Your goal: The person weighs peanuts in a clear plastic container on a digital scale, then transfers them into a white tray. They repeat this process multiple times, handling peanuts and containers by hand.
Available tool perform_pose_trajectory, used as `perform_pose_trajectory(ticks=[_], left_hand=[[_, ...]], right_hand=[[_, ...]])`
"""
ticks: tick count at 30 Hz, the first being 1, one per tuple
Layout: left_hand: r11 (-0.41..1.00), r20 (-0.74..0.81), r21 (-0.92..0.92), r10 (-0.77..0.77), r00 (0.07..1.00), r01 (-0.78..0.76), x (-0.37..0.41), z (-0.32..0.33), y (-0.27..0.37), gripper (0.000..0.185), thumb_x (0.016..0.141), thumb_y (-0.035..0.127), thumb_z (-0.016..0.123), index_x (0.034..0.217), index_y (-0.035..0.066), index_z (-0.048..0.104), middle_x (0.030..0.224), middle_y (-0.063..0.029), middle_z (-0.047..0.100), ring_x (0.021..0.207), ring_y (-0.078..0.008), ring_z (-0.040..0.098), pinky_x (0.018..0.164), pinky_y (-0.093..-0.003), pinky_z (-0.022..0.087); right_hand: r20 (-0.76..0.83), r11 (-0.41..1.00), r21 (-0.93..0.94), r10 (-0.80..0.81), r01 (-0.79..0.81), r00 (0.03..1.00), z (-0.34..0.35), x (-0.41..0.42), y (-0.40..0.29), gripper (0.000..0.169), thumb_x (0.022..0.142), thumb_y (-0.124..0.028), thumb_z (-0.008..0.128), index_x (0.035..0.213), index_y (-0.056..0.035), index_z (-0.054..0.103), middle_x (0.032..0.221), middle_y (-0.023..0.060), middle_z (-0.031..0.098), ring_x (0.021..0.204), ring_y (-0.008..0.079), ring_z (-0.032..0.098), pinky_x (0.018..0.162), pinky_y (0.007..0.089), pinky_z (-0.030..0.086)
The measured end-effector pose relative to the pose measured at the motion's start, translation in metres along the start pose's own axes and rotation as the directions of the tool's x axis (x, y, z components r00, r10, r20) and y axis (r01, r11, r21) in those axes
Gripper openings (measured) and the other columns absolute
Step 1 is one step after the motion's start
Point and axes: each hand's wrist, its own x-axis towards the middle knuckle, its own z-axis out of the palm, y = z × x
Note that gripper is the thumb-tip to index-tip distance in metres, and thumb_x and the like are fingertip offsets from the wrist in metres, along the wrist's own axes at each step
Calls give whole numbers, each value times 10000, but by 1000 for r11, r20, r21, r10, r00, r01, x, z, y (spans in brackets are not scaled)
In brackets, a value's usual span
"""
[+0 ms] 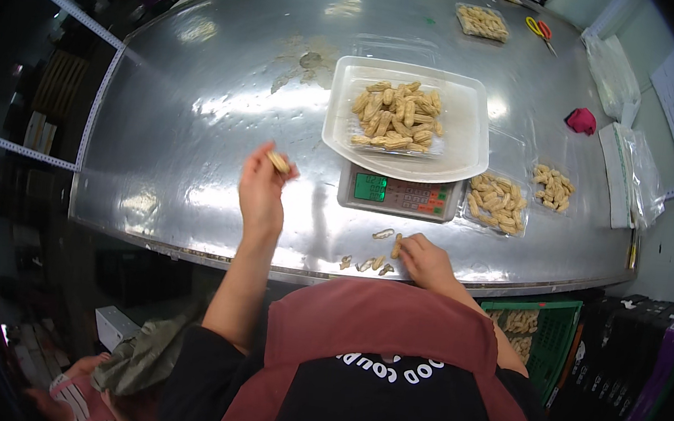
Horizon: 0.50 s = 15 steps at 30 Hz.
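Note:
My left hand (265,182) is raised over the metal table, holding an unshelled peanut (278,162) in its fingers. Near the front edge, my right hand (426,260) has its fingertips on another peanut (397,246). Several loose peanuts and shell pieces (377,263) lie just left of that hand. Ahead of me stands a digital scale (397,207) with a lit green display. On it rests a white plastic tray (466,131), and inside that a clear pack heaped with peanuts (398,116).
Two clear trays of peanuts (497,203) (553,187) sit right of the scale. At the far right are a filled pack (481,23), scissors (541,32) and a crimson cloth (581,121). Plastic bags (614,79) lie along the wall. A green crate (563,354) with peanuts stands below. Another person (82,393) is lower left.

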Motion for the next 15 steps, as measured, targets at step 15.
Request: perform_pose_trajectory(ticks=[15], left_hand=[[755, 28, -86, -650, 759, 650, -102, -64, -74, 261, 846, 57, 507, 1099, -5, 484, 916, -103, 567, 824, -175, 542, 732, -293, 452]], right_hand=[[-22, 958, 181, 230, -222, 973, 10, -2, 34, 140, 802, -29, 507, 924, -40, 576, 847, 150, 552, 788, 327, 546, 716, 397, 447]])
